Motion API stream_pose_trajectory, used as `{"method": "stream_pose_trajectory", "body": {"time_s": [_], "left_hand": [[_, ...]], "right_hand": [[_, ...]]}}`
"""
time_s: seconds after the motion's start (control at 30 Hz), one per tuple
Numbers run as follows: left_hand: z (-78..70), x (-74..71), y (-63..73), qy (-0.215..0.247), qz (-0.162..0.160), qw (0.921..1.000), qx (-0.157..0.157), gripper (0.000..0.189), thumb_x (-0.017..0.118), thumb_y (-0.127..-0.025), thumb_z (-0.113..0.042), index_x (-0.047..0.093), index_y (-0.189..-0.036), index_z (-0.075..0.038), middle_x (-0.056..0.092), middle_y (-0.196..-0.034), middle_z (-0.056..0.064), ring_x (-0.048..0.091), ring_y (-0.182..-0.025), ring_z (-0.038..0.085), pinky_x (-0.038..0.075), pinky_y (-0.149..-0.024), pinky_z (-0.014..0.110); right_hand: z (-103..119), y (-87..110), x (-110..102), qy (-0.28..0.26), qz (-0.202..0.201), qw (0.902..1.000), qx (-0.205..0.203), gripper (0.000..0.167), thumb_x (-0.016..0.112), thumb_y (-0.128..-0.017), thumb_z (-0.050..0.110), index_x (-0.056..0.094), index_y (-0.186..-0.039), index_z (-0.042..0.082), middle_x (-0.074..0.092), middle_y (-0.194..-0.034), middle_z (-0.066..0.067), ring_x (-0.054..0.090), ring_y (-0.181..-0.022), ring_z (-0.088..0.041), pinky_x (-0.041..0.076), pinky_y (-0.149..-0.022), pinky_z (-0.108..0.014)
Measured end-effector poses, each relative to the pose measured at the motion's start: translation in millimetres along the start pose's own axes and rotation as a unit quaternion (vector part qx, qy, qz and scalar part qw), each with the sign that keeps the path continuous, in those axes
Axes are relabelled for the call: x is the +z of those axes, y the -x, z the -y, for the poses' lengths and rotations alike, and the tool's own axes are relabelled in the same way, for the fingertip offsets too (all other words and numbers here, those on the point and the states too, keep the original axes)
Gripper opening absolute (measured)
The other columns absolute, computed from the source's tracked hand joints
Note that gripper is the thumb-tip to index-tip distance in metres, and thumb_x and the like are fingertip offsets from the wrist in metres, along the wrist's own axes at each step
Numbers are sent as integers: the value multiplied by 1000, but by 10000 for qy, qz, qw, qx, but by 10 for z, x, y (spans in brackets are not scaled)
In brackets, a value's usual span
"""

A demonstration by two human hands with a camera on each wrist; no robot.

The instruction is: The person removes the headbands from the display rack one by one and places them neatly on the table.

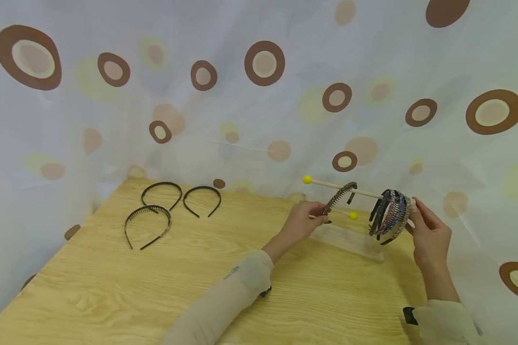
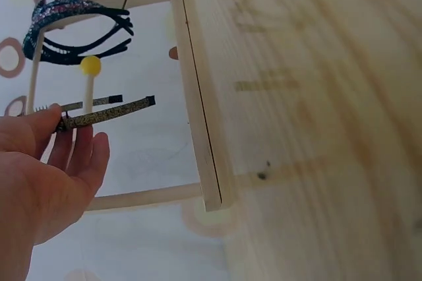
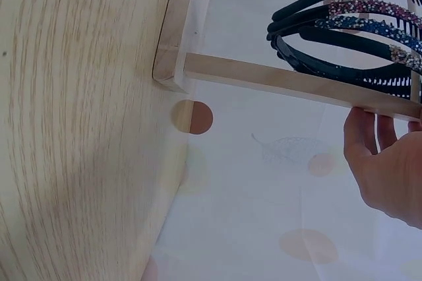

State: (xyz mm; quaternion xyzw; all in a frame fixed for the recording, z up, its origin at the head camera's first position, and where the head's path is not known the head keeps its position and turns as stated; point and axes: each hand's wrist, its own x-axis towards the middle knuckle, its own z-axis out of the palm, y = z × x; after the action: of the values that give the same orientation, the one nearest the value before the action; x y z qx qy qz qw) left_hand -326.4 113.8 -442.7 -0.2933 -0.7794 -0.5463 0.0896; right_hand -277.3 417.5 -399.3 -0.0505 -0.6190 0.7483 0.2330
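My left hand [image 1: 300, 221] pinches a brown, glittery toothed headband [image 1: 338, 197] that hangs over the upper rod [image 1: 364, 192] of a wooden stand. In the left wrist view, thumb and fingers close on one side of this headband [image 2: 109, 115], its two tips pointing away from the palm. Several sparkly headbands [image 1: 393, 218] hang bunched at the rod's right end. Beside them my right hand [image 1: 431, 239] grips the stand's right upright, a flat wooden bar [image 3: 277, 80] in the right wrist view. Part of that grip is cut off by the frame edge.
Three dark headbands lie at the table's left: a toothed one [image 1: 169, 221] in front, two plain ones [image 1: 161, 183] [image 1: 203, 188] behind. Yellow balls [image 1: 307, 179] [image 1: 353, 215] cap the stand's rods. Its pale base [image 1: 349, 242] rests on the wood-grain table [image 1: 224, 287], near the dotted backdrop [image 1: 285, 115].
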Motion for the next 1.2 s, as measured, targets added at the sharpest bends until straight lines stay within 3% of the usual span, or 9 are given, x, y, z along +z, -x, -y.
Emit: {"method": "stream_pose_trajectory", "body": {"time_s": [0.1,0.23,0.5,0.63,0.8,1.03,1.2], "left_hand": [[14,-60,24,27,-190,9998,-86,27,74,-96,-9,73,-122,-7,73,-110,0,66,-97,4,51,-81,16],[-9,-145,51,177,-690,9974,-136,30,75,-94,-12,72,-123,-6,74,-108,0,66,-96,4,52,-80,18],[-77,-275,51,351,-1537,9874,154,28,78,-92,-11,74,-118,-5,76,-99,2,69,-87,6,54,-78,21],[-134,-329,23,968,-1630,9819,47,27,75,-93,-7,73,-120,-2,75,-100,5,72,-84,14,58,-71,25],[-208,-401,-31,1951,-1674,9663,-113,26,72,-94,-2,71,-120,3,72,-102,10,73,-87,26,60,-72,33],[-278,-598,-50,2198,-1881,9572,-74,25,71,-94,0,72,-119,1,73,-104,12,72,-90,36,60,-76,38],[-304,-759,-70,2178,-2054,9541,26,24,70,-95,0,72,-119,0,73,-104,11,71,-95,34,59,-79,33]], "right_hand": [[4,0,-5,3,-27,10000,-8,49,71,-97,20,59,-144,8,57,-144,-1,64,-107,-6,53,-80,-18],[3,-3,-9,8,-4,10000,-12,50,71,-97,20,59,-144,7,57,-144,-1,64,-108,-6,53,-80,-18],[-7,4,-7,-1,55,10000,5,47,70,-97,20,61,-143,9,57,-142,-1,64,-108,-6,53,-81,-19],[-1,9,-4,-35,35,10000,43,47,70,-98,19,60,-143,9,58,-142,0,64,-108,-6,53,-81,-18],[7,8,-4,12,-27,10000,33,48,70,-98,20,60,-143,9,57,-143,1,63,-108,-5,53,-80,-17],[-1,1,9,102,-63,9999,1,48,71,-97,21,61,-143,9,58,-142,1,63,-107,-5,53,-79,-16],[-7,-2,11,132,-69,9999,-1,49,71,-97,22,60,-143,9,57,-143,1,63,-108,-5,53,-78,-16]]}}
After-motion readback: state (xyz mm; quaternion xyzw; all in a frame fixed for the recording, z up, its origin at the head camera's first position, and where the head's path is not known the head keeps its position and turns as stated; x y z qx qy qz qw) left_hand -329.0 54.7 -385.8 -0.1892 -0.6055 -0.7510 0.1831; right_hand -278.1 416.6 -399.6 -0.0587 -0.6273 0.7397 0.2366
